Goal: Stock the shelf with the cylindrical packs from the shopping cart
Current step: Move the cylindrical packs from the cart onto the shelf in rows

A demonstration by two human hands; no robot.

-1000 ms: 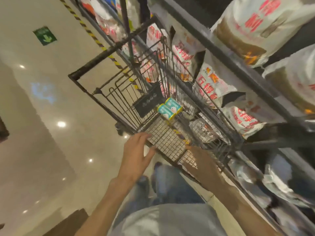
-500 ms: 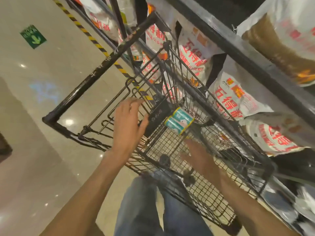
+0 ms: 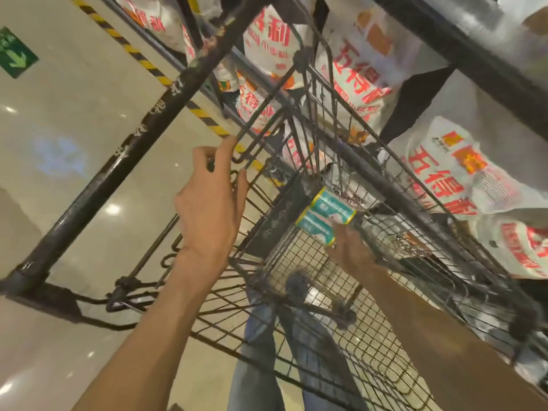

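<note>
Two teal cylindrical packs (image 3: 324,213) with yellow end rims lie side by side on the wire floor of the shopping cart (image 3: 299,262), against its dark back panel. My right hand (image 3: 353,252) is down inside the basket and its fingertips meet the near end of the packs; blur hides whether they curl round one. My left hand (image 3: 212,200) is up at the cart's folding wire flap (image 3: 261,126), fingers mostly straight and touching the wires. The shelf (image 3: 450,37) of dark metal rises right beside the cart.
The cart's black handle bar (image 3: 130,143) crosses diagonally to the left of my left hand. White sacks with red characters (image 3: 444,185) fill the shelf levels. Yellow-black tape (image 3: 139,57) marks the glossy floor, with a green arrow sign (image 3: 14,54) on it. My legs stand under the basket.
I have leaned in closer over the cart. My right hand went deeper into the basket until it reached the teal packs. My left hand rose from the basket's near edge to the wire flap.
</note>
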